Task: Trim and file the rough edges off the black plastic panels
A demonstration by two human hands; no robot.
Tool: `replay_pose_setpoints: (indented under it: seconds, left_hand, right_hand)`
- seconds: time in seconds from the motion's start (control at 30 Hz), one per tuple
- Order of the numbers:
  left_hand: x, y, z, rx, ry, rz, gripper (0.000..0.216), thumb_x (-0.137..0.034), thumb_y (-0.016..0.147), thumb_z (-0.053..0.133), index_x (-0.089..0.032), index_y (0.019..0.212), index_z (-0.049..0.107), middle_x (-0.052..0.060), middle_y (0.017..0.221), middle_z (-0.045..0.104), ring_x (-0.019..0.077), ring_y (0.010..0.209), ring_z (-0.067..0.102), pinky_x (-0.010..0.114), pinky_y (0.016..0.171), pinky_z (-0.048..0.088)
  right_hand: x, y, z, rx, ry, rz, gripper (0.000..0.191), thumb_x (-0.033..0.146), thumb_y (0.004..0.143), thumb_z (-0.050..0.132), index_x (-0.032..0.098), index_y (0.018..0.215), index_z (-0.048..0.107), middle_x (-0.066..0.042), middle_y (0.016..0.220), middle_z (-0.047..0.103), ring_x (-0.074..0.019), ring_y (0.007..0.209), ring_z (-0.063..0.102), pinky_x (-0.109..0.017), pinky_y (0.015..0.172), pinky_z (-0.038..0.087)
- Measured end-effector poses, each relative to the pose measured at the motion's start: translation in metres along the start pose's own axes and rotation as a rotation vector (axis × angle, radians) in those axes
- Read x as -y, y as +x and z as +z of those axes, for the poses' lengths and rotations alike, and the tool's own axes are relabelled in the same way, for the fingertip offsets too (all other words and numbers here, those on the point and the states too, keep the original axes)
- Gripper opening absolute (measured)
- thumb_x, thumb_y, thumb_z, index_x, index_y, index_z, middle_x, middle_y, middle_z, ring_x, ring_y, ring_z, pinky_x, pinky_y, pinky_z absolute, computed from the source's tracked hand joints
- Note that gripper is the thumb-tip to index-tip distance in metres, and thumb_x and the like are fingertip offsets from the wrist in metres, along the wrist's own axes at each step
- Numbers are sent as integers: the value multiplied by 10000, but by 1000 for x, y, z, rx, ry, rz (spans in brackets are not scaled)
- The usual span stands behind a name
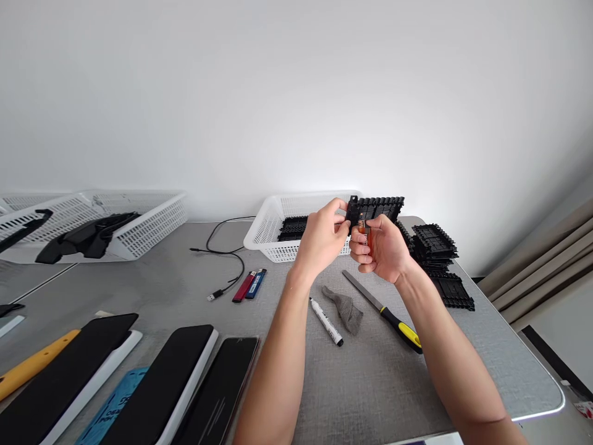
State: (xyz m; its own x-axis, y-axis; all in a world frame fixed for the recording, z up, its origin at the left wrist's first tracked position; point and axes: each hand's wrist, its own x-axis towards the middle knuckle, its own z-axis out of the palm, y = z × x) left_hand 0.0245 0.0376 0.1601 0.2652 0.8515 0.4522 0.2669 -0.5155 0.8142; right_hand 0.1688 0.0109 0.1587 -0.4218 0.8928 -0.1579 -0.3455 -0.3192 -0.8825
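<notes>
My left hand (324,233) grips the left end of a black ribbed plastic panel (384,209), its fingers and thumb pinched on the edge. The panel is held up above the table. Close against its front, my right hand (382,247) is wrapped round an orange see-through lighter (364,235), thumb near the lighter's top. Whether there is a flame I cannot make out. Beneath the hands lie a white marker (327,322), a crumpled grey cloth (346,309) and a flat file (384,312) with a black and yellow handle.
Similar black panels (435,241) are stacked at the right, and others lie in a white basket (269,247) behind my hands. A red lighter (244,287), a blue lighter (256,283) and a black cable (222,251) lie left of centre. Several phones (162,377) occupy the front left.
</notes>
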Motion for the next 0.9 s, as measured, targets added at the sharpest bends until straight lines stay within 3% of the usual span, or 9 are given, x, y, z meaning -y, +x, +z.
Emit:
replay_pose_setpoints:
  seconds: [0.13, 0.23, 0.3, 0.4, 0.47, 0.53, 0.63, 0.73, 0.9]
  left_hand:
    - [0, 0, 0, 14, 8, 5, 124, -207, 815, 566, -224, 934, 591, -1, 678, 671, 150, 607, 645, 234, 553, 476]
    - [5, 2, -2, -11, -13, -7, 128, -202, 812, 568, -216, 938, 583, 7, 727, 685, 138, 609, 644, 227, 556, 492]
    - [9, 4, -2, -50, -58, -36, 132, -207, 806, 578, -210, 936, 558, 15, 792, 695, 129, 616, 647, 235, 575, 522]
    - [11, 8, -1, -120, -219, -126, 214, -202, 774, 608, -210, 951, 489, 30, 912, 692, 135, 671, 668, 284, 624, 582]
    - [11, 9, 0, -143, -355, -184, 330, -171, 734, 629, -218, 1001, 440, 45, 997, 680, 148, 734, 680, 319, 646, 607]
    - [9, 9, -1, -133, -463, -215, 458, -138, 694, 645, -230, 1067, 396, 58, 1061, 663, 160, 786, 684, 339, 659, 618]
    - [8, 8, -2, -63, -504, -228, 593, -130, 648, 694, -247, 1129, 368, 43, 1040, 656, 178, 822, 686, 348, 672, 616]
    - [11, 7, -3, 17, -368, -221, 630, -187, 640, 762, -242, 1164, 418, 18, 939, 670, 185, 805, 687, 339, 707, 594]
    - [15, 8, -3, 66, -205, -138, 403, -427, 803, 673, -202, 1119, 565, 61, 947, 710, 190, 838, 691, 323, 771, 546]
  right_hand:
    - [0, -3, 3, 26, -75, -2, 263, 463, 751, 402, 218, 666, 352, 58, 594, 245, -92, 489, 149, -202, 419, 88]
    - [2, -8, 2, -48, -131, -129, 323, 520, 767, 474, 220, 702, 374, 52, 626, 286, -89, 495, 192, -209, 420, 101]
    - [2, -10, -1, -212, -140, -331, 324, 484, 746, 568, 226, 722, 374, 48, 650, 312, -90, 505, 235, -215, 417, 134]
    - [1, -7, -9, -570, -130, -680, 348, 363, 695, 686, 240, 754, 366, 45, 697, 350, -98, 548, 312, -215, 429, 230]
    - [-1, -3, -14, -725, -145, -785, 378, 340, 681, 728, 247, 784, 377, 37, 760, 402, -104, 607, 387, -211, 474, 333]
    - [-4, 2, -17, -731, -149, -769, 409, 373, 680, 750, 251, 823, 387, 21, 849, 461, -115, 705, 473, -219, 556, 432]
    - [-7, 8, -16, -597, -100, -693, 449, 410, 676, 754, 256, 857, 373, 19, 875, 480, -133, 796, 526, -245, 635, 498]
    - [-7, 10, -14, -560, -49, -713, 435, 341, 666, 741, 255, 833, 349, 51, 795, 425, -112, 725, 496, -229, 605, 472]
    - [-6, 11, -22, -674, -163, -725, 333, 234, 680, 661, 242, 788, 346, 66, 718, 334, -90, 603, 353, -204, 527, 333]
